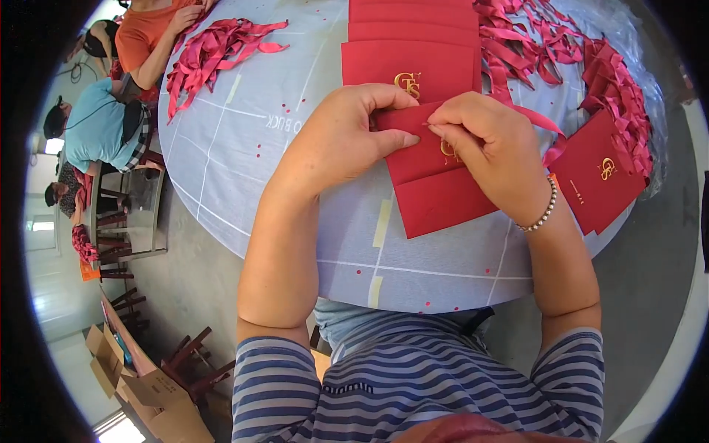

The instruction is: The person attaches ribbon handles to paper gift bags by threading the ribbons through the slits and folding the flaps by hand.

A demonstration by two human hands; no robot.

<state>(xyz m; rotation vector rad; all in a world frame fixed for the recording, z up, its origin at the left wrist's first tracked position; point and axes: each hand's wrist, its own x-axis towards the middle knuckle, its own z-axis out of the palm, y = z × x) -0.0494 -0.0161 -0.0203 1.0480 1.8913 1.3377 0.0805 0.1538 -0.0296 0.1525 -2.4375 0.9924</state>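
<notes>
A flat red paper bag [447,203] with a folded lower end and a gold mark lies tilted on the table in front of me. My left hand [362,129] grips its upper left corner between thumb and fingers. Over the bag's upper part, my right hand [487,140] has thumb and forefinger pinched together on a thin ribbon end, mostly covered by the fingers. A dark pink ribbon [543,122] comes out from behind that hand and loops to the right. Just beyond both hands, a fanned stack of red bags [410,55] overlaps on the table.
Loose ribbons [221,55] form a heap at the far left, and more ribbons [517,48] lie far right. Bags with ribbons attached [602,170] are piled at right beside clear plastic [642,74]. A person in orange [148,37] works across the cloth-covered table [236,192]. Cardboard boxes [159,399] stand lower left.
</notes>
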